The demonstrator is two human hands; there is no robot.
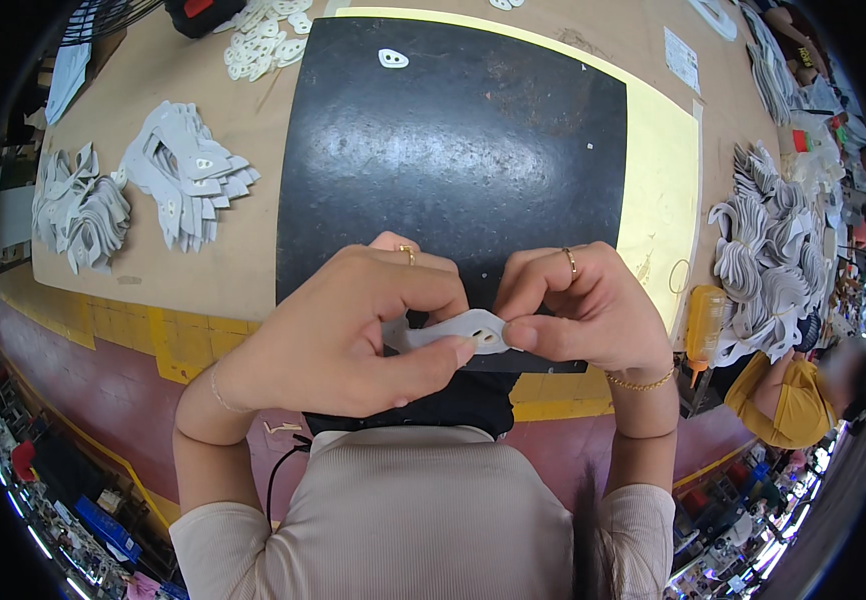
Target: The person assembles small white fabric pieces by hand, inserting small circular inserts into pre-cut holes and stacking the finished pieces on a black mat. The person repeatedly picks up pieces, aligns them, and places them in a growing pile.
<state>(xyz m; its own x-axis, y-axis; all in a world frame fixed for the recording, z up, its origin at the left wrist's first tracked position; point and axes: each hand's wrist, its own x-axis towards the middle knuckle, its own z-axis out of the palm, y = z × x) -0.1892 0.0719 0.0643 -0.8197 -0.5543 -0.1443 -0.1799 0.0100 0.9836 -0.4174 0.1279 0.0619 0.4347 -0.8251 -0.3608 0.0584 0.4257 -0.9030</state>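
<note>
A pale grey cut piece [453, 326], curved and flat like a shoe-upper part, is held up over the near edge of the black mat [433, 190]. My left hand [363, 325] pinches it between thumb and fingers from the left. My right hand [588, 310] grips its right end between thumb and forefinger. A small cream patch [485, 338] with two holes lies on the grey piece, between my thumb tips. I cannot tell whether the patch is fixed to it. Another small white patch [393, 59] with holes lies apart at the mat's far left.
Small patches [258, 45] are heaped at the far left. Stacks of grey pieces [185, 175] and a bundle [83, 210] lie left; more bundles [768, 250] sit right. An amber squeeze bottle [704, 325] stands beside yellow sheeting [663, 200]. A person in yellow [778, 400] is at right.
</note>
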